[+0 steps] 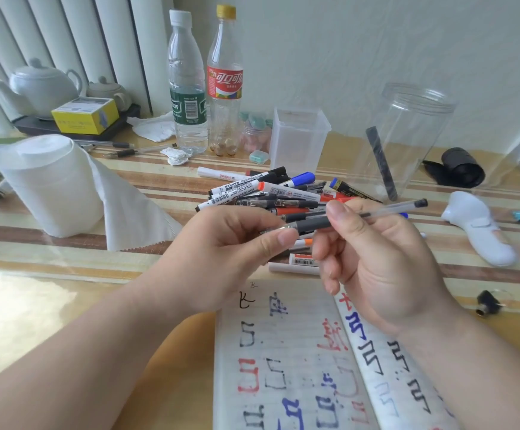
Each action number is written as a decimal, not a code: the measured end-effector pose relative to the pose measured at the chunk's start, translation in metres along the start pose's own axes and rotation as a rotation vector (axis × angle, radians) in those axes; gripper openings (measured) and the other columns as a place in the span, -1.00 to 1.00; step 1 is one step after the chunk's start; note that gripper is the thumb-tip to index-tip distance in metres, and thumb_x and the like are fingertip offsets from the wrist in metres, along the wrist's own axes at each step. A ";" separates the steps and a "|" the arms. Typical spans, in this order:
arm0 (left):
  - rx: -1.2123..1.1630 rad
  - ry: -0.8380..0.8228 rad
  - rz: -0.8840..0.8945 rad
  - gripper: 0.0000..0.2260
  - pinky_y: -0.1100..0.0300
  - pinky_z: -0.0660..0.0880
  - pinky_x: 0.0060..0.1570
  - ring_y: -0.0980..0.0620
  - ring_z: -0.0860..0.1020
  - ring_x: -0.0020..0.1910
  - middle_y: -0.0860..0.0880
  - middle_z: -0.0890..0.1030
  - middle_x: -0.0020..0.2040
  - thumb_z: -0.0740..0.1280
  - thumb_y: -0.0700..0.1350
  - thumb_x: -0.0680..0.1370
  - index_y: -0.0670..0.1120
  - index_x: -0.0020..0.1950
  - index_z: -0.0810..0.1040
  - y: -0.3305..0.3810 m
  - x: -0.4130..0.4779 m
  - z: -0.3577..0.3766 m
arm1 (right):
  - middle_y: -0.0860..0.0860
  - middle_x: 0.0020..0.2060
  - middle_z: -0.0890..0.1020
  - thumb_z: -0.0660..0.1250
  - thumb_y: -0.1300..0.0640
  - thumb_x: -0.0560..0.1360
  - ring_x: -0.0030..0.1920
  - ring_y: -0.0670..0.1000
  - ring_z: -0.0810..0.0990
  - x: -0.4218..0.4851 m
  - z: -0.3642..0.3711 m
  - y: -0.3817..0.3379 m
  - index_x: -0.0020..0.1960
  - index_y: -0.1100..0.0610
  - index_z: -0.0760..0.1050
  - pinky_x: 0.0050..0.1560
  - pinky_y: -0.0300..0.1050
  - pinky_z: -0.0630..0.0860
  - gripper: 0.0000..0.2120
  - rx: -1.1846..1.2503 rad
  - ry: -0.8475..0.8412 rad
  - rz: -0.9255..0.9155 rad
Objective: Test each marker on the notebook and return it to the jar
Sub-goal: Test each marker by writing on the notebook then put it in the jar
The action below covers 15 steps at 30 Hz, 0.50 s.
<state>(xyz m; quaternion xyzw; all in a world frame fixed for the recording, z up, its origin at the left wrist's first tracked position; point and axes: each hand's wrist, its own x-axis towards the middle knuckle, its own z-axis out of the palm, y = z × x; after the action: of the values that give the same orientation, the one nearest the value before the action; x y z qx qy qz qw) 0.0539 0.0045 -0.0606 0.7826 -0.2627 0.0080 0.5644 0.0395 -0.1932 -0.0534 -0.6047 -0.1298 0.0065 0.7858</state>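
1. The left hand [230, 243] and the right hand [382, 262] meet above the table, sharing one gel pen [313, 224] with a clear barrel and a dark rubber grip.
2. The left thumb and forefinger are closed together in a pinch on the pen's writing end. The other left fingers are curled loosely behind them and touch nothing that can be seen.
3. The right thumb presses down on the top of the grip, and the right fingers are bent in under the barrel, so the pen is clamped between them. The palm faces the camera.
4. The pen lies nearly level in the air. Its black end cap points right and slightly up, past the right hand.
5. The pile of markers [268, 193] lies on the table just behind the hands: whiteboard markers with black, red, orange and blue caps, criss-crossed over one another.
6. The clear plastic jar [407, 135] stands upright with no lid, behind and to the right of the pile. One black marker [381, 162] leans inside it.
7. The notebook [283, 352] lies open at the near edge, partly under the right wrist. Its lined pages carry test strokes in red, blue and black.
8. A paper towel roll [51, 184] stands at the left. A water bottle [187, 88], a cola bottle [224, 82] and a clear square container [297, 141] stand at the back.
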 end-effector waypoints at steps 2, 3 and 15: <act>-0.046 -0.005 0.000 -0.72 0.25 0.27 -0.34 0.08 0.31 -0.40 0.12 0.38 -0.42 0.36 0.05 0.59 0.06 -0.31 0.57 -0.001 0.000 -0.002 | 0.18 -0.39 0.61 0.33 0.09 0.55 -0.53 0.01 0.50 0.000 0.001 0.000 -0.24 0.06 0.61 -0.54 -0.20 0.45 -0.79 0.010 -0.036 -0.028; -0.054 -0.007 0.004 -0.72 0.26 0.26 -0.35 0.08 0.29 -0.41 0.11 0.37 -0.42 0.36 0.04 0.59 0.00 -0.30 0.58 -0.002 -0.001 -0.003 | 0.18 -0.39 0.61 0.33 0.08 0.55 -0.53 0.02 0.51 0.001 0.002 0.000 -0.24 0.06 0.61 -0.54 -0.20 0.46 -0.80 0.001 -0.048 -0.038; 0.311 -0.009 -0.032 -0.77 0.02 0.47 -0.36 -0.01 0.45 -0.42 -0.02 0.55 -0.40 0.37 0.10 0.62 0.05 -0.20 0.60 -0.006 -0.003 0.002 | 0.12 -0.40 0.55 0.43 0.10 0.44 -0.50 0.01 0.45 0.008 -0.008 0.000 -0.16 0.20 0.60 -0.53 -0.18 0.43 -0.85 0.027 0.241 0.001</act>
<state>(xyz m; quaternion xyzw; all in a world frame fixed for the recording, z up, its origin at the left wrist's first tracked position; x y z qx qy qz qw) 0.0536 0.0055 -0.0679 0.8646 -0.2483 0.0360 0.4353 0.0486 -0.1993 -0.0533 -0.5907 -0.0340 -0.0639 0.8036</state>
